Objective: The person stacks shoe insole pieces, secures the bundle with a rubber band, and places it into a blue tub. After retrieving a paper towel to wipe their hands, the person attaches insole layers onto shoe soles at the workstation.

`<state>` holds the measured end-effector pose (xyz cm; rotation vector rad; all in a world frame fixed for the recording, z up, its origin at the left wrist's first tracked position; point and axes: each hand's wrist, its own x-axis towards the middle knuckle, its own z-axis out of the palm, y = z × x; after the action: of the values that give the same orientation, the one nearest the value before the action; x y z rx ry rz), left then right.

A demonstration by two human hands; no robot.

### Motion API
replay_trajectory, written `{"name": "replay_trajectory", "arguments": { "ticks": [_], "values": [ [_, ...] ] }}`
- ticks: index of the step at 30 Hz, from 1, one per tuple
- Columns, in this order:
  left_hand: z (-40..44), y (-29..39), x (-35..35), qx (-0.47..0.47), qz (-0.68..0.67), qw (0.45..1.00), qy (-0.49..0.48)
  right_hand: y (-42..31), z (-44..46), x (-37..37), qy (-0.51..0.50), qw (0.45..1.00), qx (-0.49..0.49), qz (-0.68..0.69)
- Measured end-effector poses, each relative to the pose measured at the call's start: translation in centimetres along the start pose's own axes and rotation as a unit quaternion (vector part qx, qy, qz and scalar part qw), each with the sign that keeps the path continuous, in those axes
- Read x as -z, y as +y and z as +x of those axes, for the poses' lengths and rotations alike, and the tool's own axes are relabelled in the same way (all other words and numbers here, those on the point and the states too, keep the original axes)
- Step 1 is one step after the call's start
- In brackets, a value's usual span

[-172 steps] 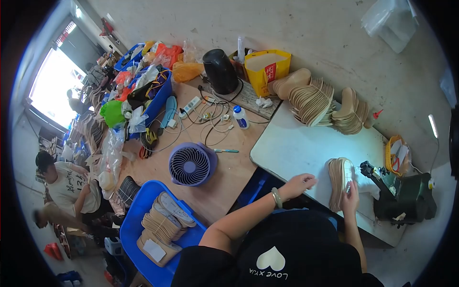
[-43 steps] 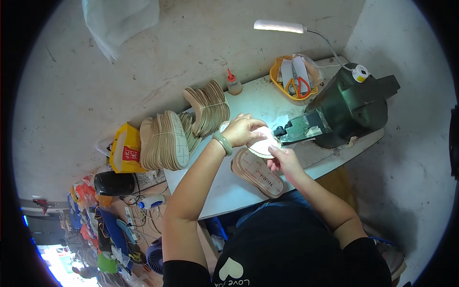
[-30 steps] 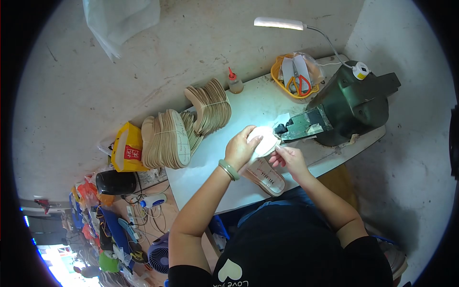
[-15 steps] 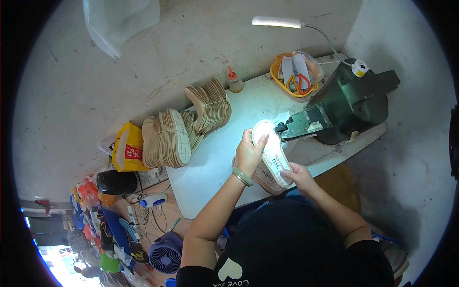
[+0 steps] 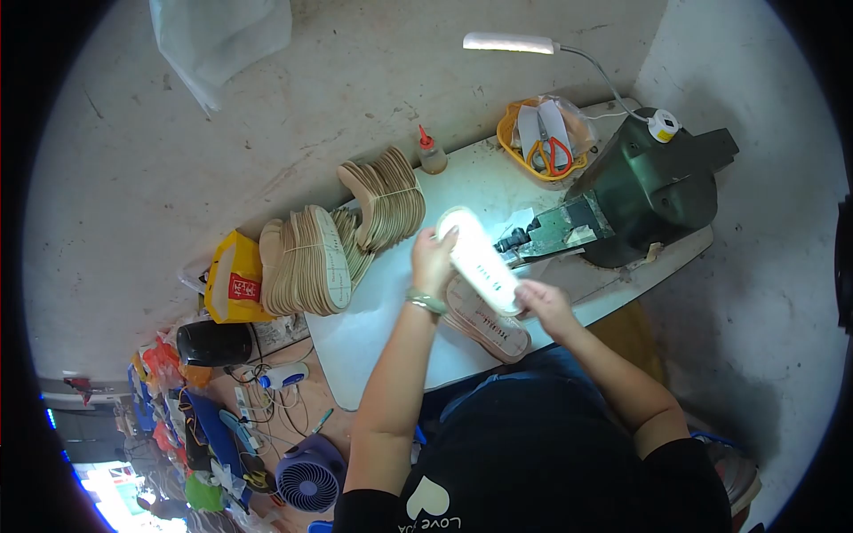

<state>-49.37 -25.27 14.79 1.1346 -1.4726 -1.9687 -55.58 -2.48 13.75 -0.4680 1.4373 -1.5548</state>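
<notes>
Between my two hands I hold a pale shoe insole (image 5: 477, 259), tilted and blurred by motion, with dark printing on it. My left hand (image 5: 433, 259) grips its upper end, thumb on the face; a bracelet sits on that wrist. At the lower end, my right hand (image 5: 546, 307) pinches the edge. Beneath, more printed insoles (image 5: 498, 330) lie on the white table (image 5: 355, 360) near its front edge. Just right of the held insole is the working arm (image 5: 558, 233) of a dark green machine (image 5: 668, 191).
Tied stacks of insoles (image 5: 306, 262) stand at the table's left and back. A red-tipped bottle (image 5: 433, 153) and a yellow basket (image 5: 514, 153) with scissors (image 5: 546, 147) are along the wall. A lit lamp (image 5: 509, 43) hangs above. A yellow bag (image 5: 233, 280) and a fan (image 5: 311, 475) are left.
The held insole has moved left and up, away from the machine's arm, with both hands still on it. More of the insoles lying on the table shows now.
</notes>
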Motion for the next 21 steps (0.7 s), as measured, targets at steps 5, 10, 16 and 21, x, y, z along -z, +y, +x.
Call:
{"name": "replay_trajectory", "arguments": {
  "ticks": [5, 10, 16, 21],
  "values": [
    [0.2, -2.9, 13.4, 0.046, 0.139, 0.989, -0.001, 3.8, -0.7, -2.7, -0.029, 0.83, 0.294, -0.474],
    [-2.7, -11.7, 17.2, -0.184, 0.575, 0.767, 0.217, 7.9, -0.3, -2.9, -0.043, 0.794, 0.325, -0.512],
    [-9.9, -10.6, 9.5, -0.003, 0.16, 0.985, 0.068, 11.0, 1.5, -2.9, -0.039, 0.8, 0.34, -0.493],
    [-13.7, -7.6, 5.6, 0.176, -0.099, 0.962, -0.185, 7.1, -0.2, -3.3, -0.059, 0.771, 0.494, -0.398]
  ]
}}
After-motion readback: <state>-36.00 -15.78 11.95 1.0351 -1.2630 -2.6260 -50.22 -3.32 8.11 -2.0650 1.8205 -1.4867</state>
